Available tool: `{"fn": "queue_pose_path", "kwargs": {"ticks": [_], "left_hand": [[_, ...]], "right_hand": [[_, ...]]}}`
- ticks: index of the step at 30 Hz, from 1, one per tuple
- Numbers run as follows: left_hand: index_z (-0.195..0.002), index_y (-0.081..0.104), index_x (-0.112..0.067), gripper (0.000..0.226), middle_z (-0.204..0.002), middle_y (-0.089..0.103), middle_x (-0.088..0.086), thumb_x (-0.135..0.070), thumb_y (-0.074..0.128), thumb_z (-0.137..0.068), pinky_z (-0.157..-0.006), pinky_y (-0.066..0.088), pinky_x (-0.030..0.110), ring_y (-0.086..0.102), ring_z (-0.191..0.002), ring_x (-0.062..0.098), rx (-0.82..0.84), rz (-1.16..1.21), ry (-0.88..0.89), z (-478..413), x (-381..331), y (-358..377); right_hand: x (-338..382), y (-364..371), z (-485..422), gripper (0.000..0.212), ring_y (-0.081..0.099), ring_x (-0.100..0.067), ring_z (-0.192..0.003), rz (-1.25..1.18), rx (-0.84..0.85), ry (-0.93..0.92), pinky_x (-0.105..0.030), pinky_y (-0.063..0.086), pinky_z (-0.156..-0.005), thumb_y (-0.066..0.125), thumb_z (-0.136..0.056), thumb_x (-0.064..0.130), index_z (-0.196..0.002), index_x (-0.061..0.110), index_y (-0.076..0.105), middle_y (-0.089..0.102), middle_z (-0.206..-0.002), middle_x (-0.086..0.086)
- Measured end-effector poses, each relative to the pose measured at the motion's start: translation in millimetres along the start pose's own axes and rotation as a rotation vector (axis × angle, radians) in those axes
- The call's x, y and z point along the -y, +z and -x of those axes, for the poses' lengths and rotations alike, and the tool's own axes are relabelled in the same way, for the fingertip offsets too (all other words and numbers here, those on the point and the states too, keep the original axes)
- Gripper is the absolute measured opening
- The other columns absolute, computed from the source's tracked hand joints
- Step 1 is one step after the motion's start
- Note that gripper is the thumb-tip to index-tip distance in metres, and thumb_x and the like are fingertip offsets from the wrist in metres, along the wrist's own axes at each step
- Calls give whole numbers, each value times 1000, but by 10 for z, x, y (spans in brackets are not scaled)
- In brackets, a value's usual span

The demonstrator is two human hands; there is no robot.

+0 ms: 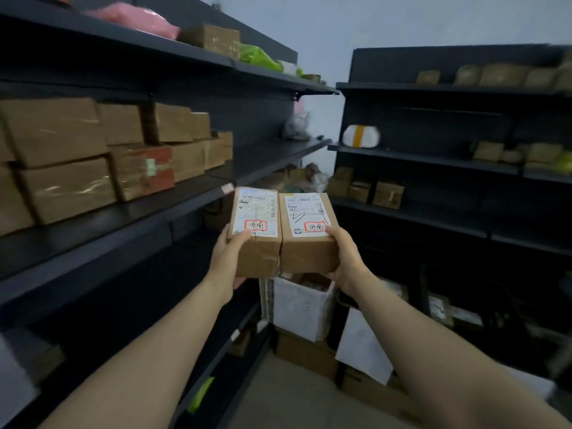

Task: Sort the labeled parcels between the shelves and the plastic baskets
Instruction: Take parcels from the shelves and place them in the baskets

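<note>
Cardboard far left: saw taped brown boxes (62, 156) stacked two high on the middle board of the dark left shelving (123, 218). Noted a pink bag (136, 21) and a green bag (260, 57) on the board above. Held the left parcel (255, 243) out over the aisle in the left hand (229, 257), with the thumb curled over its near top edge and the fingers tucked underneath. Pressed it side by side against the right parcel (306, 252), touching along the long edge. Grasped that one in the right hand (345, 258), with the thumb on the white label (305, 212) beside a red-framed stamp (315, 226). Read a like stamp on the left label (255, 209) too. Glimpsed white-wrapped packages (362, 345) on the floor below the parcels, blurred. Found a white bundle with an orange stripe (360, 136) and small brown cartons (387, 195) on the dark right shelving (433, 218).
</note>
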State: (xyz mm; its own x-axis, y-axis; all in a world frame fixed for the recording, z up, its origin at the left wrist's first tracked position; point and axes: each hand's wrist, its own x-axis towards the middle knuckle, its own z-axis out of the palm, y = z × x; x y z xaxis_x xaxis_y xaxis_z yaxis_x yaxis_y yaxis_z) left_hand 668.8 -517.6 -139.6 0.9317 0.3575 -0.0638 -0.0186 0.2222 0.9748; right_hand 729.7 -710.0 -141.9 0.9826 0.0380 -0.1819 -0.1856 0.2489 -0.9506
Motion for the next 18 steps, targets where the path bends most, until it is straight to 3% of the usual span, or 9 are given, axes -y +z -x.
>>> {"fn": "queue_pose_path", "kwargs": {"ticks": [5,9,14,18], "left_hand": [[-109,63,-26,22,-83,67,-3,-28,60,-88,-45,47,20,63,-68,14,-18,7,-133,-845,419,869],[-104,64,-24,19,-84,67,-3,-30,62,-86,-56,47,26,63,-73,16,-54,-62,-203,-1510,719,1175],[-88,68,-35,41,-90,72,-5,-62,69,-57,-88,52,43,66,-90,21,-151,-178,-328,-2461,1236,1196],[-98,64,-22,17,-87,67,4,-34,63,-84,-68,54,34,64,-75,22,-129,-176,-290,-3164,1548,1385]], "right_hand": [[25,-739,-949,53,62,-25,-107,75,-108,25,-51,52,-92,60,-87,45,-135,28,46,60,-124,-6],[-3,-1119,-1636,60,56,-24,-107,153,-212,46,-52,50,-95,58,-90,44,-143,26,36,53,-128,-7],[-221,-1249,-2468,67,57,-21,-100,204,-257,113,-45,51,-91,61,-89,42,-146,21,32,53,-121,-6],[-508,-1167,-3246,67,55,-20,-95,227,-288,176,-43,50,-91,61,-90,39,-146,18,31,52,-115,-5]]}}
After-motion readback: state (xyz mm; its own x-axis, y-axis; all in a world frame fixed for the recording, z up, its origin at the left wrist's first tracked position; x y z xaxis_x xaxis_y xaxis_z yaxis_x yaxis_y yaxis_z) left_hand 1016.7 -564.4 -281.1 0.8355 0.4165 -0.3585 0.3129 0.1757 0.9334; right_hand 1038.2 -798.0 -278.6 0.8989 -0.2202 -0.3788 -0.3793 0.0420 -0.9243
